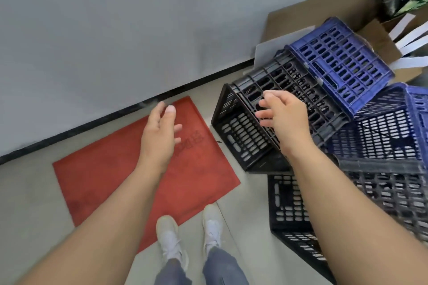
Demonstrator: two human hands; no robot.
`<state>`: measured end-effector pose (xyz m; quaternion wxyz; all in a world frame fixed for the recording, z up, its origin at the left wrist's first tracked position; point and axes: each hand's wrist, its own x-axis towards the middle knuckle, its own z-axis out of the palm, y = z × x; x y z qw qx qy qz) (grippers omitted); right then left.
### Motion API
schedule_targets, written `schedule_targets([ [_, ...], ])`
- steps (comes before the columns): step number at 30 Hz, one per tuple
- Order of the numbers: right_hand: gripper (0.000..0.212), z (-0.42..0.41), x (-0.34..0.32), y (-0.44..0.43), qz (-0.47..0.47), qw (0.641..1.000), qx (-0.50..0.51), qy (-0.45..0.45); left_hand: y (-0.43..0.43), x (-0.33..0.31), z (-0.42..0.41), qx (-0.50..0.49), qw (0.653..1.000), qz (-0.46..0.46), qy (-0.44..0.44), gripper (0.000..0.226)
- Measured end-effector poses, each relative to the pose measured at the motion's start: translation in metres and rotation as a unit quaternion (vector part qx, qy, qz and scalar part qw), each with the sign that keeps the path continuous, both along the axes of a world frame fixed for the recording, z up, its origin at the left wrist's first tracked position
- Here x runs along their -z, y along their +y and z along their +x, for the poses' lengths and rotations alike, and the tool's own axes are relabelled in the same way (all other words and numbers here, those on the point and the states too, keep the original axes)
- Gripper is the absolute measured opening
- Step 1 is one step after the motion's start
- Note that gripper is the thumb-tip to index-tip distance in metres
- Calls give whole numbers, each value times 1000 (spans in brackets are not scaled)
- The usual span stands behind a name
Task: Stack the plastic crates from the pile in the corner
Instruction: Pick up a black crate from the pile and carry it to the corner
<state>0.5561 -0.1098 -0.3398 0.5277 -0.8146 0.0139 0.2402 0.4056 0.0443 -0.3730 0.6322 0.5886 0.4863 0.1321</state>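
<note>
A jumbled pile of slatted plastic crates fills the right side, against the wall (pixel 115 30). A black crate (pixel 245 141) lies tipped on its side at the pile's left edge, with a blue crate (pixel 340 62) tilted on top of it. A second blue crate (pixel 393 127) and more black crates (pixel 289 206) sit below and to the right, cut off by the frame. The right hand (pixel 284 118) hovers in front of the tipped black crate, fingers spread and relaxed, grasping nothing; contact cannot be judged. The left hand (pixel 159 132) is released too, above a red mat (pixel 104 176) on open floor (pixel 27 203) left of the pile. White shoes (pixel 166 236) stand at the mat's near edge. Flattened cardboard (pixel 289 21) leans behind the crates, partly hidden.
</note>
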Motion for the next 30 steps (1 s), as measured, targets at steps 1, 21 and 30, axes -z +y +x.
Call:
schedule_targets([
  [1, 13, 5, 11, -4, -8, 1000, 8, -2, -2, 16, 5, 4, 1000, -10, 1, 49],
  [21, 66, 40, 146, -4, -495, 840, -216, -54, -26, 187, 46, 16, 988, -154, -15, 46],
  [30, 47, 41, 158, -6, -456, 856, -162, -181, -9, 203, 12, -20, 988, -150, 28, 49],
])
